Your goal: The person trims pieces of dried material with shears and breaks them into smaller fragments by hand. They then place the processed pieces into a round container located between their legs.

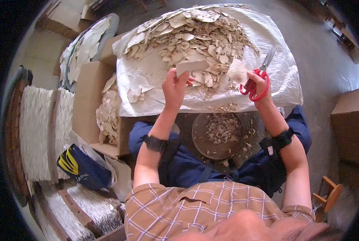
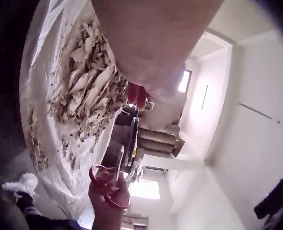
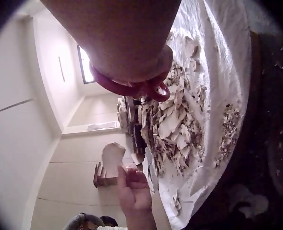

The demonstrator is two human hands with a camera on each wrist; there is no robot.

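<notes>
My left hand (image 1: pixel 174 89) pinches a pale flat piece (image 1: pixel 192 66) between thumb and fingers, above the near side of a heap of similar pieces (image 1: pixel 195 40). In the right wrist view this piece (image 3: pixel 112 157) stands up from the fingertips of the left hand (image 3: pixel 135 192). Red-handled scissors (image 1: pixel 255 90) hang on my right hand (image 1: pixel 263 83), their blades pointing up and away from the body. The same hand's fingertips hold a second, rough-edged pale piece (image 1: pixel 237 71), seen edge-on in the left wrist view. The material of the pieces does not show.
White sheeting (image 1: pixel 284 80) lies under the heap. Below its near edge, between the knees, a round pan (image 1: pixel 195 138) holds small scraps. A cardboard box (image 1: pixel 85 100) with pale pieces stands at left, near stacked white bundles (image 1: pixel 35 132) and a blue bag (image 1: pixel 85 168). Another box (image 1: pixel 348 116) stands right.
</notes>
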